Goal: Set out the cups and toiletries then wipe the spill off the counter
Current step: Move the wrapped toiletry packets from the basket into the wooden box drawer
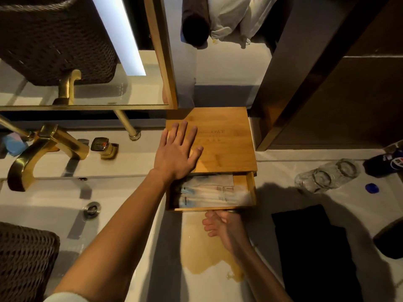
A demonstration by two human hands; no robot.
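A bamboo box (226,140) stands on the white counter (272,171), its drawer (248,192) pulled out toward me. Packaged toiletries (207,190) lie inside the drawer. My left hand (176,151) lies flat on the box lid, fingers spread. My right hand (222,227) is blurred at the drawer's front edge, fingers curled; whether it grips the edge is unclear. A yellowish spill (202,253) spreads on the counter below the drawer. Two clear glass cups (327,175) lie on their sides to the right. A black cloth (311,247) lies flat at the right front.
A brass faucet (43,149) and sink drain (92,209) are on the left. A dark soda bottle (386,162) lies at the far right, a blue cap (371,188) near it. A woven basket (24,262) sits at lower left. A mirror (87,51) hangs behind.
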